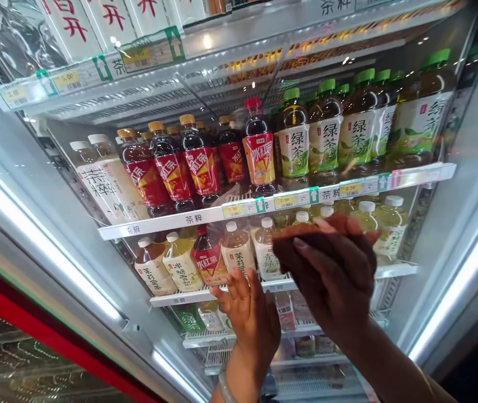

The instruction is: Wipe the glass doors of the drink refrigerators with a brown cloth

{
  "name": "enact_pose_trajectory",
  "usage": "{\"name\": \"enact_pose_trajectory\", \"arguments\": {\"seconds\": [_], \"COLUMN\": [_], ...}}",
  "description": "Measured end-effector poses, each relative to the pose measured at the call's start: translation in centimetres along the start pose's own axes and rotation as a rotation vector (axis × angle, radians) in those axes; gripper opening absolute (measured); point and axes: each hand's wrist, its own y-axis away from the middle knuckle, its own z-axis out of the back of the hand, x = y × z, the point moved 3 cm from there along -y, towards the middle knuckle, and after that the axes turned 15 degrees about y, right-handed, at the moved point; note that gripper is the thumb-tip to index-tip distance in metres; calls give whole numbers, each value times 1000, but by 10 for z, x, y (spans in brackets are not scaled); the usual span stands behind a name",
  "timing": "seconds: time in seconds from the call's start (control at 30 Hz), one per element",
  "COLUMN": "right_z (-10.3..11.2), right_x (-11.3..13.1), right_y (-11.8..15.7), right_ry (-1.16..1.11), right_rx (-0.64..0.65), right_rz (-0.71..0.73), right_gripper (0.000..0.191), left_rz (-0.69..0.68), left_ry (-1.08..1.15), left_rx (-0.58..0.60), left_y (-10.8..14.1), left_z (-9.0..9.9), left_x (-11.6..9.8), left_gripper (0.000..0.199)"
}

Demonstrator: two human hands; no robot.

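Before the lit cooler shelves, the left hand (249,313) is extended with fingers apart and slightly bent; nothing is visible in its grip. Nearest to it, on the lower shelf (201,295), stand a red-labelled bottle (207,260) and a white-capped bottle (238,246); contact cannot be determined. The right hand (348,274) is raised to the right, fingers bent about a dark brown shape (287,246); blur and shadow obscure whether this is a held item. Above, the upper shelf (161,222) carries orange-capped bottles (173,173) and, to their right, green-capped bottles (293,140).
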Motion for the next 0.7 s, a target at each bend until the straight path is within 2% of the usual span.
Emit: {"name": "enact_pose_trajectory", "arguments": {"seconds": [0.07, 0.13, 0.23, 0.37, 0.47, 0.53, 0.6, 0.7], "right_z": [-4, -2, 10, 24, 23, 22, 25, 39], "right_x": [8, 7, -20, -61, -63, -60, -67, -101], "right_y": [8, 26, 44, 17, 7, 24, 52, 73], "right_ry": [-33, -79, -84, 26, 58, 27, -3, 30], "right_rx": [32, 76, 120, 19, -35, -7, 44, 70], "right_rz": [81, 145, 111, -14, 6, 53, 56, -19], "right_gripper": [41, 39, 39, 45, 42, 37, 30, 36], "left_rz": [-26, -33, -25, 21, 23, -20, -77, -108], "left_ry": [-15, -33, -30, 13, 10, 30, 78, 147], "left_rx": [-5, -25, -35, -29, -4, 13, 60, 130], "left_y": [-1, -2, -5, -15, -19, -18, -14, -9], "left_z": [-5, -10, -17, -28, -36, -42, -50, -66], "left_x": [-4, -7, -14, -31, -46, -59, -74, -96], "left_gripper": [82, 79, 76, 78, 79, 78, 75, 69]}}
